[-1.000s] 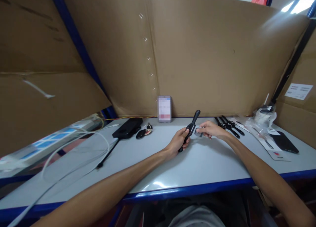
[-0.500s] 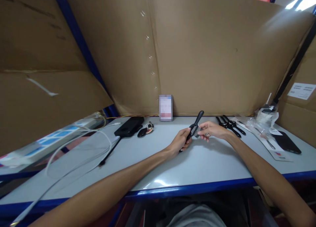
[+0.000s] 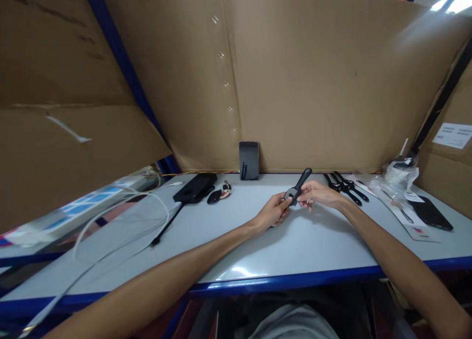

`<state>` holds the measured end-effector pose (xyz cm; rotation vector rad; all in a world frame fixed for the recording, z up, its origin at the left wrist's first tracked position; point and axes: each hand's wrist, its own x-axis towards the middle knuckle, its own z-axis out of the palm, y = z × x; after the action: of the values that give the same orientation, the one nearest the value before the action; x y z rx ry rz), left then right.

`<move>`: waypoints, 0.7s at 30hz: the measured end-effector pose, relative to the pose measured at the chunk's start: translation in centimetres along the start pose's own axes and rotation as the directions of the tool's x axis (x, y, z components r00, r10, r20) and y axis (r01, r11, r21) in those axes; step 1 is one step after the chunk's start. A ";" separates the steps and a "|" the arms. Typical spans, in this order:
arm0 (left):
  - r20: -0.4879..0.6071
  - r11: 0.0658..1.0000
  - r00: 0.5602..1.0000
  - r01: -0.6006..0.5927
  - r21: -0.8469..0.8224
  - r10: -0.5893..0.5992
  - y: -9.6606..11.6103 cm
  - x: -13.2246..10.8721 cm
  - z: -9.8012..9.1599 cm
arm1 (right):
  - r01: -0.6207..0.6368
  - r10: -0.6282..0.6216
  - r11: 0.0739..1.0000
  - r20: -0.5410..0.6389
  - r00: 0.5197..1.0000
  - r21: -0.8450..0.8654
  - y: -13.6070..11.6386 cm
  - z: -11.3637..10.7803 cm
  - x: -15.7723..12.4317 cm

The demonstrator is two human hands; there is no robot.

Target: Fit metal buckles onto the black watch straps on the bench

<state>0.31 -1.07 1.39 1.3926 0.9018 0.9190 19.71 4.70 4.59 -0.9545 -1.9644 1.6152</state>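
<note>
My left hand (image 3: 272, 213) is closed around the lower end of a black watch strap (image 3: 303, 178) that points up and to the right over the grey table (image 3: 309, 240). My right hand (image 3: 317, 192) pinches a small grey watch body (image 3: 292, 196) and presses it against the strap where the two hands meet. Both hands hover just above the middle of the table.
Several black straps (image 3: 344, 186) lie just right of my hands. Further right are clear plastic bags (image 3: 396, 174), a card and a dark phone (image 3: 429, 213). A phone (image 3: 249, 160) leans on the cardboard wall. Left of it lie a black box (image 3: 194, 188), keys (image 3: 219, 193) and white cables (image 3: 121, 216).
My right hand has brought the grey watch body in against the strap. The strap has tilted lower and shifted slightly right. The leaning phone's screen has gone dark.
</note>
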 end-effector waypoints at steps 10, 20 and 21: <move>-0.045 0.998 0.997 -0.068 -0.004 0.067 -0.5 0.1 -0.1 | 0.001 -0.001 0.998 -0.005 1.000 -0.070 -0.7 0.2 -0.2; -0.115 0.991 0.993 -0.049 -0.124 0.034 -0.2 0.0 0.3 | -0.001 0.006 0.983 0.028 1.000 -0.183 0.2 -0.8 0.1; -0.163 0.982 0.986 -0.065 -0.176 0.036 0.2 -0.1 0.4 | -0.012 0.013 0.980 0.006 1.000 -0.201 0.6 -1.1 1.0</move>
<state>0.63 -1.29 1.56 1.2038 0.8812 1.1354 19.90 6.24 4.17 -1.0383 -2.1620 1.4489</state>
